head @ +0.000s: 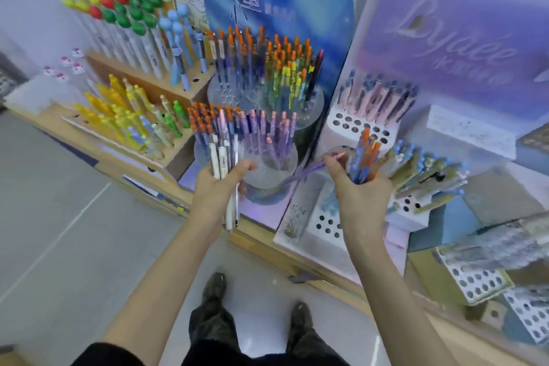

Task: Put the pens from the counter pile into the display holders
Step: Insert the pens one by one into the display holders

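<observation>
Head view: slotting is under way. The left hand (218, 187) grips three white pens (221, 157) upright, just beside the round holder (267, 169). The right hand (359, 196) clutches a blue-orange bunch (364, 157), too blurred to count, and pinches one purple pen (309, 171). Next, I judge, that pen needs tipping upright over a free hole

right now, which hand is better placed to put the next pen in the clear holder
Right hand: it pinches a single purple pen beside the clear holder of purple pens. The left hand grips a bundle of white pens.
</observation>
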`<action>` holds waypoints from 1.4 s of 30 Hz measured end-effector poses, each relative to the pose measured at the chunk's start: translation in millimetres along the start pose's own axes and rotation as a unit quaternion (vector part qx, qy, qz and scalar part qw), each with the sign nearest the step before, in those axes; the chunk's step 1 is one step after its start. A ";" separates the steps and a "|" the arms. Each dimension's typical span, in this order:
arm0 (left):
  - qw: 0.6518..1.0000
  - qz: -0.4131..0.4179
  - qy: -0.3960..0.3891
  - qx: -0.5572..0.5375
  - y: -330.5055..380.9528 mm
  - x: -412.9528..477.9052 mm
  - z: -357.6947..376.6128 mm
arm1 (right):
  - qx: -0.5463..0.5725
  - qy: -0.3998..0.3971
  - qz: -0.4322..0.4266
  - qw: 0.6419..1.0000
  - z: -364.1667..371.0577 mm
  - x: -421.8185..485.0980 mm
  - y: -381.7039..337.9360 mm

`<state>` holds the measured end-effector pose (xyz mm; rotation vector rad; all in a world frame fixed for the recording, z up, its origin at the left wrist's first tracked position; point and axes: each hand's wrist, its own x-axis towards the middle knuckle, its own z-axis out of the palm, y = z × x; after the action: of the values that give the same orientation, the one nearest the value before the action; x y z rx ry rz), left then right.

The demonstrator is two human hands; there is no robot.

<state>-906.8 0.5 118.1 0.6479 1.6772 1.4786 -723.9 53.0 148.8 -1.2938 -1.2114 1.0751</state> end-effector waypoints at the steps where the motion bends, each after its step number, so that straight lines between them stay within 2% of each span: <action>1: 1.000 0.004 -0.019 -0.003 2.4 9.3 -3.0 | -0.002 0.015 -0.003 1.000 6.7 -3.3 1.8; 9: 0.986 0.011 -0.168 0.000 5.7 64.5 -36.2 | -0.008 0.169 -0.007 0.986 62.2 -21.1 10.0; 15: 0.983 0.030 -0.179 0.025 6.9 90.1 -66.6 | 0.032 0.236 -0.032 0.971 103.0 -31.5 13.5; 21: 0.977 0.036 -0.209 0.039 12.7 103.8 -74.0 | -0.087 0.184 -0.108 0.973 123.9 -26.8 11.1; 26: 0.972 0.041 -0.229 0.025 18.5 106.8 -73.8 | -0.200 0.157 -0.126 0.959 125.2 -8.0 8.1; 38: 0.968 0.029 -0.247 0.024 25.0 113.8 -72.9 | -0.147 0.163 -0.121 0.968 122.2 -18.3 8.4; 42: 0.966 0.025 -0.255 0.019 26.1 112.9 -72.7 | -0.180 0.183 -0.111 0.960 126.2 -8.1 5.0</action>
<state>-1032.5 54.4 118.4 1.0010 1.2959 1.1827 -849.3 57.5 133.0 -1.5090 -1.2618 0.4361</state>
